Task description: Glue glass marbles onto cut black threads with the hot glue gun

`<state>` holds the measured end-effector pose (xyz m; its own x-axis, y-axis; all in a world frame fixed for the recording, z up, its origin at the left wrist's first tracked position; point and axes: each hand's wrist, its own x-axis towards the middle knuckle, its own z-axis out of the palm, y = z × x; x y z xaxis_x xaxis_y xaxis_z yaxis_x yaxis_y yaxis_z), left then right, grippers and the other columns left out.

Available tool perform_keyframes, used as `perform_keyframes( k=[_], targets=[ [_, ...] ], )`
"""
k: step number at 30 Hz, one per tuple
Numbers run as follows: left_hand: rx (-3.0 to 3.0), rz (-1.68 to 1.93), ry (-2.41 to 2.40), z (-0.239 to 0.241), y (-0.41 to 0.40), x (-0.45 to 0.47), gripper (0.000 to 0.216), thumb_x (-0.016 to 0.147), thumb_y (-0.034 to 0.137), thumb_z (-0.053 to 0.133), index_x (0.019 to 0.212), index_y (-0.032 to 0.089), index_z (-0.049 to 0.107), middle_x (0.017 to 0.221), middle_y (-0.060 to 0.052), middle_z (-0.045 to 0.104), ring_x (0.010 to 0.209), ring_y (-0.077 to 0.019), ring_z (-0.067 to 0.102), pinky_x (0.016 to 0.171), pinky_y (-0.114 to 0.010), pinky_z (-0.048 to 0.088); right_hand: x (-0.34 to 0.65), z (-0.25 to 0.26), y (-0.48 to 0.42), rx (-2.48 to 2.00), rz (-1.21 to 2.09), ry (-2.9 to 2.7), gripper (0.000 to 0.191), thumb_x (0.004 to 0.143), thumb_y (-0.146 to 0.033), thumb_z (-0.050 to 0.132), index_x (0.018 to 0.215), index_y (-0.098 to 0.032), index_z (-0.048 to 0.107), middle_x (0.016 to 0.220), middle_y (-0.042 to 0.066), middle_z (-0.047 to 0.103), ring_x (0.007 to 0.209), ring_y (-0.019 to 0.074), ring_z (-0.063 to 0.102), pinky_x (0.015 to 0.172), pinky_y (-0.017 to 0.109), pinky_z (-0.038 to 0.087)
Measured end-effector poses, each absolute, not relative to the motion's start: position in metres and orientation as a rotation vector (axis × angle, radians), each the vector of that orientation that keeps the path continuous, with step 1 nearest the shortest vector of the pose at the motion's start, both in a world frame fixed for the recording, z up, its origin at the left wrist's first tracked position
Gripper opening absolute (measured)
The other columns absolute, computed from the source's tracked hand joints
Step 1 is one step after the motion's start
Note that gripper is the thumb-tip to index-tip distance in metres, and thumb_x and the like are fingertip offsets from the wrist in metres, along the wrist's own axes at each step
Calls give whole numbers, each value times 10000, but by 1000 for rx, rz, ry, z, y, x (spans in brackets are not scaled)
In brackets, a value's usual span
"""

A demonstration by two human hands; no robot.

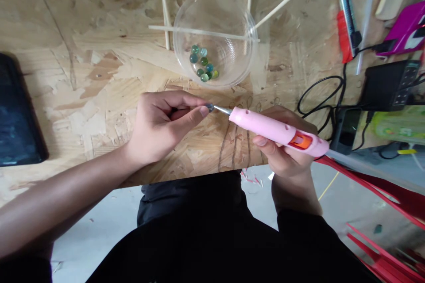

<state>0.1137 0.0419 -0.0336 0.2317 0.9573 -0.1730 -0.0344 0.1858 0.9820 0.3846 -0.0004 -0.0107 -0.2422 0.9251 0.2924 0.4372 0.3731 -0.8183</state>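
Head view, the only one supplied. The left hand (159, 126) has its thumb and forefinger pressed together in a pinch on a small dark marble (209, 107), held clear of the board at the very fingertips; the remaining fingers are curled under the palm. The right hand (282, 141) is wrapped closed round the body of a pink glue pen (277, 131), fingers underneath, thumb hidden behind the barrel. The pen's long axis runs from lower right to upper left, rising slightly toward the left fingertips, and its thin metal nozzle (222, 109) ends just beside the marble, touching it or nearly so; actual contact cannot be confirmed. The marble therefore lies directly off the nozzle end and at the tip of the left fingers, with the left hand much the nearer. Beyond both sets of fingertips stands a clear plastic bowl (245, 59) holding a cluster of green and blue marbles (203, 63), with a wooden stick (172, 29) resting across its rim. Further sticks lie beyond the bowl. To the right of the right hand are black cables (318, 97) and a charger block (388, 84), close enough to crowd movement that way. The chipboard table (99, 75) is bare left of the left hand up to a dark tablet (16, 110); the table edge runs under both wrists.
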Motion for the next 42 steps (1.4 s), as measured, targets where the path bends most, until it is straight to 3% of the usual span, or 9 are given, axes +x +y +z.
perform_keyframes(
  k=[12, 22, 28, 34, 42],
  targets=[
    [1114, 938, 1062, -32, 42, 115, 231, 932, 474, 920, 878, 255, 876, 521, 45, 389, 478, -74, 267, 436, -309, 161, 385, -13, -4, -1219, 779, -1826, 140, 950, -302, 825, 1080, -285, 776, 957, 38, 800, 792, 247, 767, 667, 437, 625],
    [1124, 955, 1045, -35, 43, 115, 189, 885, 447, 960, 915, 270, 902, 515, 51, 377, 466, -76, 251, 449, -323, 156, 381, -13, -2, -1208, 742, -1858, 148, 952, -330, 803, 1094, -310, 767, 934, 27, 798, 763, 243, 752, 611, 426, 620],
    [1132, 930, 1058, -32, 42, 115, 134, 948, 419, 903, 925, 287, 903, 524, 43, 361, 485, -87, 241, 453, -323, 165, 383, -15, -5, -1235, 739, -1809, 142, 956, -341, 818, 1090, -314, 781, 949, 34, 806, 788, 263, 767, 631, 451, 618],
    [1132, 974, 1011, -35, 43, 115, 183, 870, 420, 975, 956, 267, 924, 504, 62, 372, 465, -77, 233, 447, -318, 150, 380, -15, -2, -1214, 734, -1816, 147, 950, -338, 824, 1085, -300, 779, 925, 34, 800, 784, 256, 767, 635, 437, 621],
    [1133, 921, 1076, -31, 42, 114, 160, 935, 452, 919, 910, 298, 885, 531, 47, 346, 482, -94, 268, 480, -341, 184, 381, -18, -3, -1238, 733, -1800, 158, 946, -376, 831, 1080, -312, 779, 932, 30, 810, 770, 252, 763, 652, 453, 644]
  ],
)
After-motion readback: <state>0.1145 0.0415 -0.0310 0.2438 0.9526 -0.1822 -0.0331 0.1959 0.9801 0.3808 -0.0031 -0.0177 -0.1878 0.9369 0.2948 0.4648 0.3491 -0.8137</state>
